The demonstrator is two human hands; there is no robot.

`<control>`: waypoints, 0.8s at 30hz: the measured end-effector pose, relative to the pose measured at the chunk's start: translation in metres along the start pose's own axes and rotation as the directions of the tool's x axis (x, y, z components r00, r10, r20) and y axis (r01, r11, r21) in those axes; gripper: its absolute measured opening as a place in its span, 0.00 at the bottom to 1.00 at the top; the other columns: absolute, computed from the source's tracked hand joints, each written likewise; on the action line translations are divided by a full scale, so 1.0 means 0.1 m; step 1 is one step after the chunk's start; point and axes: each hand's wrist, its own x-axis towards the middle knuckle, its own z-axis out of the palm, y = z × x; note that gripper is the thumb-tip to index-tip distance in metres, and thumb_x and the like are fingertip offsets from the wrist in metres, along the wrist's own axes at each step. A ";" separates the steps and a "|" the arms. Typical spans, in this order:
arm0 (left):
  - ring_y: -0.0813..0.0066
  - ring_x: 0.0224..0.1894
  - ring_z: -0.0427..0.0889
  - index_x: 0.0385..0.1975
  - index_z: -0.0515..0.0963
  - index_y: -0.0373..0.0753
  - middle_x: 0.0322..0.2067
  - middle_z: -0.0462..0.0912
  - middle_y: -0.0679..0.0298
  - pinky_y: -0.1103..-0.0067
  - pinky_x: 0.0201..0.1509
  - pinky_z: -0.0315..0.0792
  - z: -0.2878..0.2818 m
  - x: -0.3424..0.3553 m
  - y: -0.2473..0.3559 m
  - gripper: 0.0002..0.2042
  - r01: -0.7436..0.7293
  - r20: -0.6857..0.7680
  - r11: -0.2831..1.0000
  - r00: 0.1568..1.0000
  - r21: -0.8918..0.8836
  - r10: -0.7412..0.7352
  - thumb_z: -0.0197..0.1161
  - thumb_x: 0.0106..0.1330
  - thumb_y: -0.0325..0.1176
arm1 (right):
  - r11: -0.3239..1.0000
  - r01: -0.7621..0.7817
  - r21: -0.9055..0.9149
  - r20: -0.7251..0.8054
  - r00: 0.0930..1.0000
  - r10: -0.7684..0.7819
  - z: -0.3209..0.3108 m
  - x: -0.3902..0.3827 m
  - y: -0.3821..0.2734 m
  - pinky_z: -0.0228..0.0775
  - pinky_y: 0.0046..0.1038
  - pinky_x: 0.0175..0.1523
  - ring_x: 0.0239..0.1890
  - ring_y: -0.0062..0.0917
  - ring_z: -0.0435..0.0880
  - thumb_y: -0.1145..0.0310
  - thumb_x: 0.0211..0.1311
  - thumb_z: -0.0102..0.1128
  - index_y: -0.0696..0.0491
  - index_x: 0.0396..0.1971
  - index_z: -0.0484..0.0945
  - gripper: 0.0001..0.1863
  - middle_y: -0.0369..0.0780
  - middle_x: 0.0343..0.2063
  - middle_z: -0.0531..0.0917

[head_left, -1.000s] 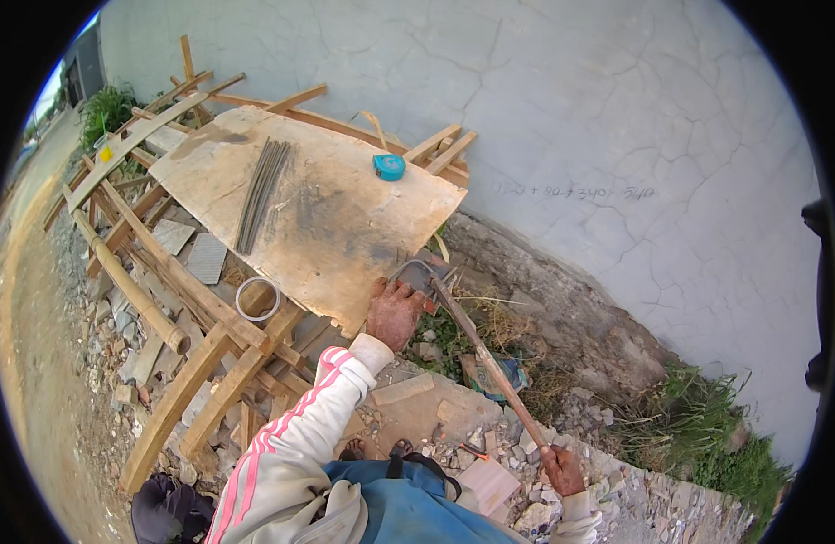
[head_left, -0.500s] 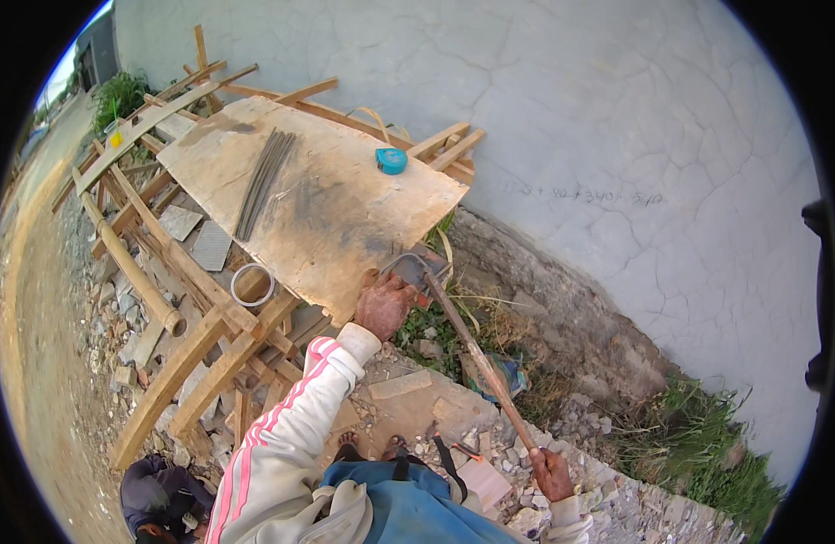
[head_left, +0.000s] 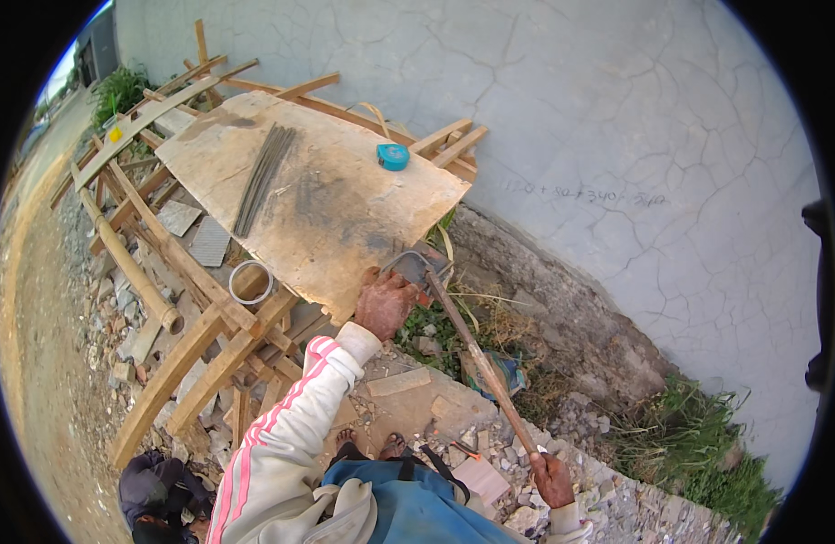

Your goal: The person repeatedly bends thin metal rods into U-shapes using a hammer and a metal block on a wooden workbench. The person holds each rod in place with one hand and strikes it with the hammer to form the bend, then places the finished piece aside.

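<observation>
At the near right corner of the plywood bench (head_left: 354, 204), the left hand (head_left: 386, 302) half-curls its fingers by a bent rod (head_left: 405, 254), probably steadying it, hold unclear; off that corner, the right hand (head_left: 551, 479) wraps its fingers round a long metal bar (head_left: 478, 356), apparently for leverage.

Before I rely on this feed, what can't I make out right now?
All in the head view:
Left hand: its palm and whatever lies beneath, hidden by the back of the hand.
Long bar: its near end, hidden by the right hand around it.
Thin rods: their exact number, too fine and close together.
Co-worker: partly cut off by the lower edge.
</observation>
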 end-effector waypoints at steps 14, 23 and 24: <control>0.65 0.44 0.83 0.41 0.86 0.51 0.35 0.85 0.67 0.56 0.61 0.66 0.01 0.00 -0.05 0.11 -0.027 0.049 0.999 0.998 0.031 0.025 0.67 0.59 0.34 | 0.998 -0.055 0.007 0.023 0.998 0.055 -0.04 0.03 0.02 0.64 0.38 0.26 0.17 0.35 0.72 0.46 0.74 0.52 0.62 0.25 0.77 0.31 0.46 0.13 0.72; 0.64 0.43 0.83 0.42 0.86 0.51 0.34 0.84 0.66 0.56 0.60 0.66 0.00 0.00 -0.05 0.12 -0.040 0.027 0.999 0.999 0.017 0.040 0.67 0.58 0.33 | 1.000 0.001 -0.023 -0.005 1.000 -0.001 -0.03 -0.06 -0.19 0.66 0.38 0.27 0.17 0.35 0.75 0.46 0.74 0.53 0.61 0.28 0.79 0.29 0.45 0.13 0.73; 0.64 0.43 0.83 0.42 0.86 0.51 0.34 0.84 0.66 0.56 0.60 0.65 -0.01 0.00 -0.05 0.11 -0.044 0.021 0.999 0.999 0.010 0.044 0.67 0.59 0.33 | 0.999 -0.024 -0.024 -0.009 1.000 0.024 -0.05 -0.08 -0.23 0.67 0.38 0.27 0.18 0.36 0.77 0.46 0.73 0.53 0.61 0.28 0.80 0.29 0.46 0.13 0.73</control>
